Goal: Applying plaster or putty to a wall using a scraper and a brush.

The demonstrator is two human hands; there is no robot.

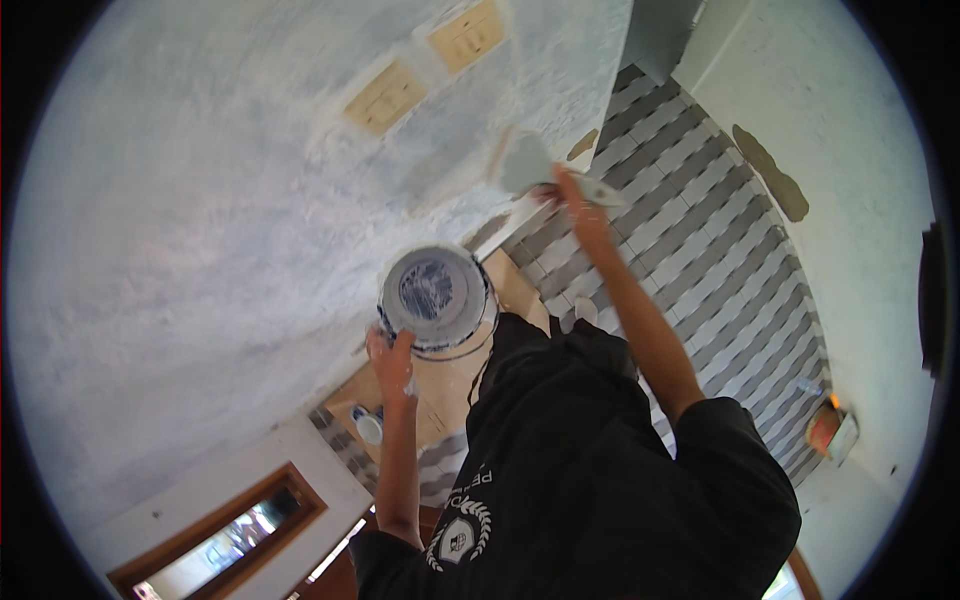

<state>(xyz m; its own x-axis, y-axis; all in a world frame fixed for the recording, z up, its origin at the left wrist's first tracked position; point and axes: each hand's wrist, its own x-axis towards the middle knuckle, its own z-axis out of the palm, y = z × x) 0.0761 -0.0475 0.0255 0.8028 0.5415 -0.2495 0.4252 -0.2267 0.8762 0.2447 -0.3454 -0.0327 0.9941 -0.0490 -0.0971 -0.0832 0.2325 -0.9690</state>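
Observation:
My left hand is closed on the near rim of a round paint bucket, which is held close to the wall. Pale paint and dark blue smears show inside it. My right hand grips a wide flat paintbrush, its pale handle with a hole pointing right. Motion blurs the brush head, which is up against or very near the wall; contact is hard to make out. A damp grey patch lies just left of the brush. White specks of paint mark both hands.
Two cream wall plates sit above the patch. A tan board lies below the bucket, with a small white and blue container on it. Grey-and-white tiles cover the floor. An orange item stands by the opposite wall.

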